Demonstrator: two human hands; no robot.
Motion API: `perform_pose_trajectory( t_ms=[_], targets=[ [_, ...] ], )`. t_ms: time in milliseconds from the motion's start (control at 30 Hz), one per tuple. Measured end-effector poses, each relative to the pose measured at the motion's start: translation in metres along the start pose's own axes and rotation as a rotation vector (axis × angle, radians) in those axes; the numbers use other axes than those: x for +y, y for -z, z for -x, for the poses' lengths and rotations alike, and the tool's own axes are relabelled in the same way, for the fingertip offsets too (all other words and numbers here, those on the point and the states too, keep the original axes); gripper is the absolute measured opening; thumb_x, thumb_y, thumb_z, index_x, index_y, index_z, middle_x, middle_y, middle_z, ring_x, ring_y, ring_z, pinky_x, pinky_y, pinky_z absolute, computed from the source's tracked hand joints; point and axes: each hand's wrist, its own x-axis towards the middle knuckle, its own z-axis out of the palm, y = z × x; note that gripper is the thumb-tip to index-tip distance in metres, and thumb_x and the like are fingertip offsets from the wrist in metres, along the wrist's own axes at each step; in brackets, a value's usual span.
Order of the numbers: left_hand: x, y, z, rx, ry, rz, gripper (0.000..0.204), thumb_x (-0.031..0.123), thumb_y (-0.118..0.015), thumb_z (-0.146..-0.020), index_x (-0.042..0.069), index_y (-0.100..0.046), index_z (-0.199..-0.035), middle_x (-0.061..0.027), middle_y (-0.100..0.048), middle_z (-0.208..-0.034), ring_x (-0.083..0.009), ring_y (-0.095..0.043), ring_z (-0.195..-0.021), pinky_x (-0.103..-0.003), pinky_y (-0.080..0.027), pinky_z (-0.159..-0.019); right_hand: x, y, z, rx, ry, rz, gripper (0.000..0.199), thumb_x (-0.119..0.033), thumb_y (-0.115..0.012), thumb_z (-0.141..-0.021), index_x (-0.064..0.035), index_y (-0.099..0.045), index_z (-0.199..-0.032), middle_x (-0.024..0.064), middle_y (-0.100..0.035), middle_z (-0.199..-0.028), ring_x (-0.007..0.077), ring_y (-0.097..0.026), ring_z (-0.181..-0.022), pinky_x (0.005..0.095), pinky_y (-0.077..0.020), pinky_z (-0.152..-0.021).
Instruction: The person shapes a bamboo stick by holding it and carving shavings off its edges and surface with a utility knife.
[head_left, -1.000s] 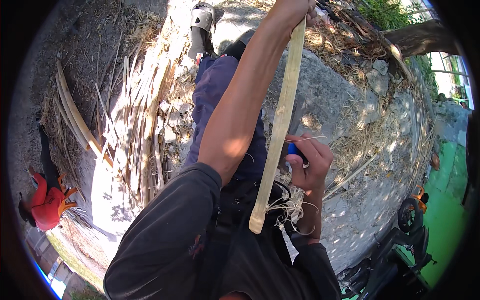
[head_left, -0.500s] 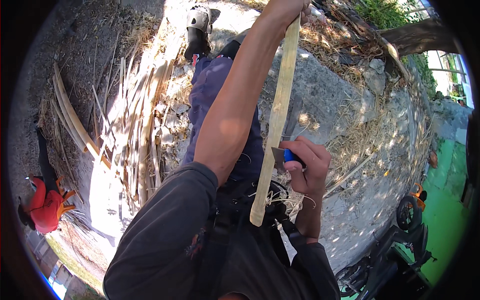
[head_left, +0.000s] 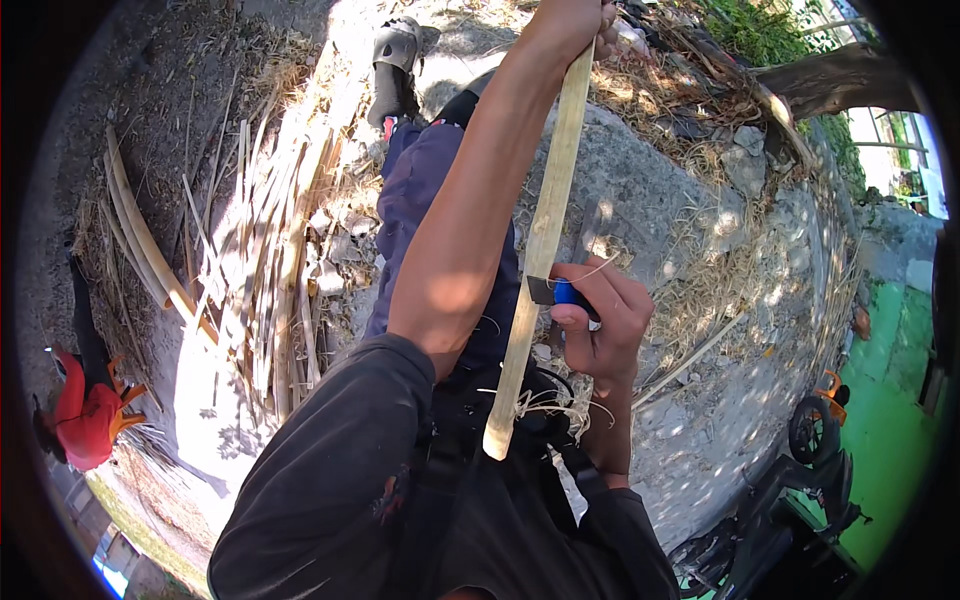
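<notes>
The left hand [head_left: 572, 25], at the far end of the outstretched left arm near the upper edge, is closed around the upper end of a long, flat, pale yellow-green wooden strip [head_left: 552, 200]. The strip slants down over the person's dark blue trousers [head_left: 432, 175] toward the body, and its blunt lower end lies in front of the dark grey shirt [head_left: 340, 420].

The right hand [head_left: 615, 318], lower and to the right of the strip, is clamped on a short knife with a blue handle [head_left: 571, 294]. The knife's dark, squarish blade [head_left: 541, 291] lies across the strip, below its middle. Thin, curled, pale shavings [head_left: 556, 402] hang beside the strip near its lower end.

On the ground to the left lies a loose bundle of long, pale split strips [head_left: 275, 270], with thicker, curved tan lengths [head_left: 145, 235] farther left. Near the left rim is another person in a red top [head_left: 88, 420]. A black motorcycle [head_left: 800, 485] stands at the lower right beside a bright green wall [head_left: 885, 400], and a brown tree trunk [head_left: 840, 82] reaches in at the upper right.
</notes>
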Motion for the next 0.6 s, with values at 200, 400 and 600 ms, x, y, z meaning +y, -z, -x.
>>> perform_pose_trajectory(
  t_ms=[200,400,600],
  targets=[
    [-0.006,0.005,-0.008,0.066,0.046,-0.073,0.028,0.025,-0.043,-0.105,0.013,-0.047,-0.080,0.0025,-0.038,-0.058,-0.0123,-0.037,-0.045,-0.031,-0.032,-0.040,-0.006,-0.005,-0.004,0.090,0.052,0.094,0.041,-0.042,-0.071,-0.094,-0.0016,-0.074,-0.093,0.0058,-0.060,-0.068,0.0209,-0.058,-0.052,0.0332,-0.0410,-0.046],
    [-0.004,0.006,-0.007,0.053,0.034,0.030,0.032,0.024,-0.042,-0.105,0.012,-0.047,-0.076,0.0008,-0.038,-0.057,-0.0135,-0.039,-0.045,-0.031,-0.033,-0.041,-0.005,-0.009,-0.004,0.205,0.043,0.104,0.044,-0.044,-0.069,-0.096,-0.0001,-0.073,-0.095,0.0068,-0.060,-0.068,0.0230,-0.057,-0.051,0.0328,-0.0415,-0.047],
    [-0.002,0.004,0.006,0.058,-0.010,-0.132,0.040,0.030,-0.043,-0.107,0.010,-0.047,-0.073,-0.0026,-0.045,-0.057,-0.0163,-0.044,-0.046,-0.034,-0.036,-0.044,-0.007,0.007,0.015,-0.134,-0.355,-0.690,0.068,-0.057,-0.042,-0.108,0.0068,-0.065,-0.097,0.0058,-0.056,-0.063,0.0097,-0.051,-0.052,0.0259,-0.0340,-0.047]
  ],
)
